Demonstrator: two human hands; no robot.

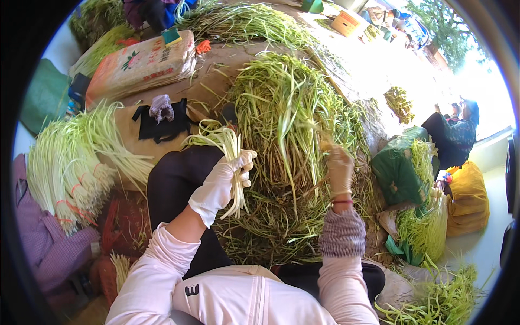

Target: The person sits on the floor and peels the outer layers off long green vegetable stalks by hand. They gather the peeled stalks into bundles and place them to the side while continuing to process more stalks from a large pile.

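Observation:
My left hand (221,178), in a white glove, grips a small bunch of pale leafy stalks (232,146), perhaps garlic chives. Their white ends hang below my fingers and the greener tops bend over to the left. Over the right side of a large heap of green and withered leaves (284,109) is my right hand (340,168), also gloved and blurred. Brownish wisps show at its fingertips, but whether it holds them is unclear. Loose trimmings (268,231) lie between my legs, below the heap.
Tied bundles of pale stalks (77,174) lie at left, near a black cloth item (162,122). Beyond sits a stack of printed sacks (142,65). At right are a green sack (398,166), more stalks (422,231) and a yellow sack (469,199). Another person (451,134) sits there.

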